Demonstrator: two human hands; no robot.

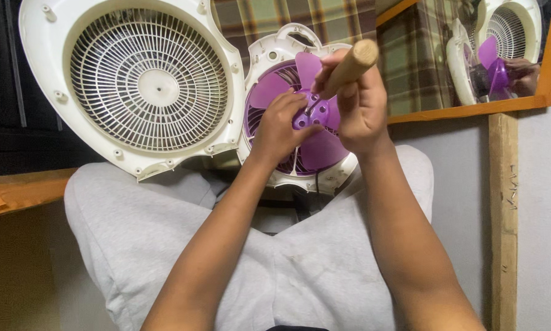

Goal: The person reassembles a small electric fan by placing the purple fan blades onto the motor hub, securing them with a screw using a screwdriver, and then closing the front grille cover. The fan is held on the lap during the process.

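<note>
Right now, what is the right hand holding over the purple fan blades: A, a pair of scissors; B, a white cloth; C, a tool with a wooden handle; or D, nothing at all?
C: the right hand grips a tool with a wooden handle, its thin shaft pointing down at the hub of the purple fan blades, while the left hand steadies that hub.

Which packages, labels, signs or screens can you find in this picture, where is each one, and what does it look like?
None: no package, label, sign or screen shows.
The framed mirror at the upper right, with an orange wooden frame, only reflects the purple fan blades and white fan housing.
</note>
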